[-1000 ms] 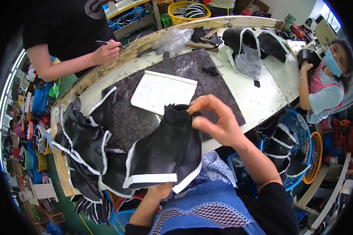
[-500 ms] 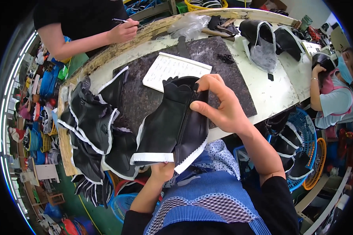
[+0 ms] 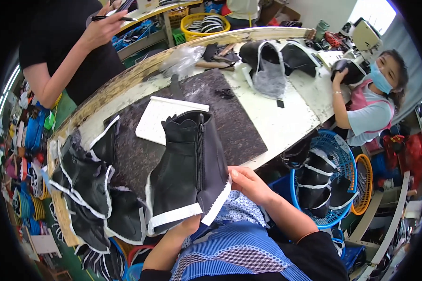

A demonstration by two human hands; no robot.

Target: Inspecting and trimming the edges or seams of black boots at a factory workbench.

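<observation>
A black leather ankle-boot upper (image 3: 176, 173) stands upright in front of me, its scalloped top away from me and a zipper (image 3: 200, 154) running down it. White tape with a zigzag edge lines its lower rim. My left hand (image 3: 188, 226) supports it from below, fingers hidden under the rim. My right hand (image 3: 248, 185) pinches the taped lower right edge between thumb and fingers. Beyond the upper, an open notebook (image 3: 147, 122) lies on a dark, stained mat (image 3: 234, 124). More black uppers (image 3: 86, 182) with white edges are heaped at the left.
Grey-lined boot uppers (image 3: 267, 84) and a clear plastic bag (image 3: 185, 61) lie farther back. Right of me stands a blue basket (image 3: 351, 171) of uppers. One person (image 3: 101, 30) holds a pen across the table; another (image 3: 368, 110) handles an upper at the right.
My right hand has gone from the upper's top by the zipper to its lower right edge. The view has shifted right. The person across has raised the hand with the pen.
</observation>
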